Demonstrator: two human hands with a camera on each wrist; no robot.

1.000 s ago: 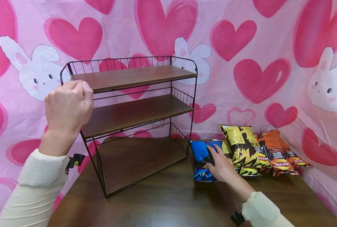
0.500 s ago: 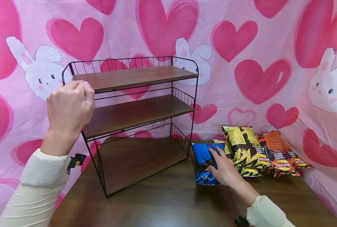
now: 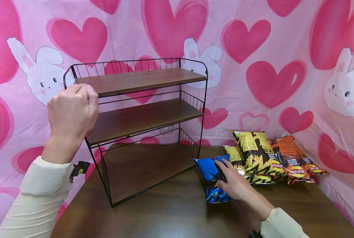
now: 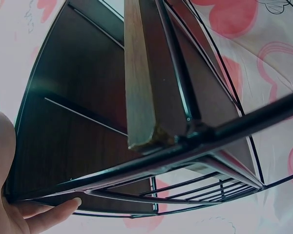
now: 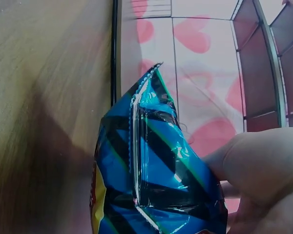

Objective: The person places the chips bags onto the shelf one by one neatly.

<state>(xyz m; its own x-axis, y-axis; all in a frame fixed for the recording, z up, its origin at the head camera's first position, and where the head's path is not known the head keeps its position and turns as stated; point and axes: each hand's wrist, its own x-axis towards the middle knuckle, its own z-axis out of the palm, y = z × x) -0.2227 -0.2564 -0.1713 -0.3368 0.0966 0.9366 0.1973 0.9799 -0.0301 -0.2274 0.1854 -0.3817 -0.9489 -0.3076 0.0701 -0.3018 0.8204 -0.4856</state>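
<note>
Gripping the rack (image 3: pixel 147 119) at nine o'clock in the head view with curled fingers of the left hand (image 3: pixel 72 114), held the blue bag (image 3: pixel 210 175) at five o'clock between thumb and fingers of the right hand (image 3: pixel 236 183), near yellow bags (image 3: pixel 255 152) at four o'clock.

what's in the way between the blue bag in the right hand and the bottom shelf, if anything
Nothing visible stands between the blue bag and the open front of the bottom shelf. The likeliest snag is the front right post, whose foot appears close to the bag's upper left corner.
</note>
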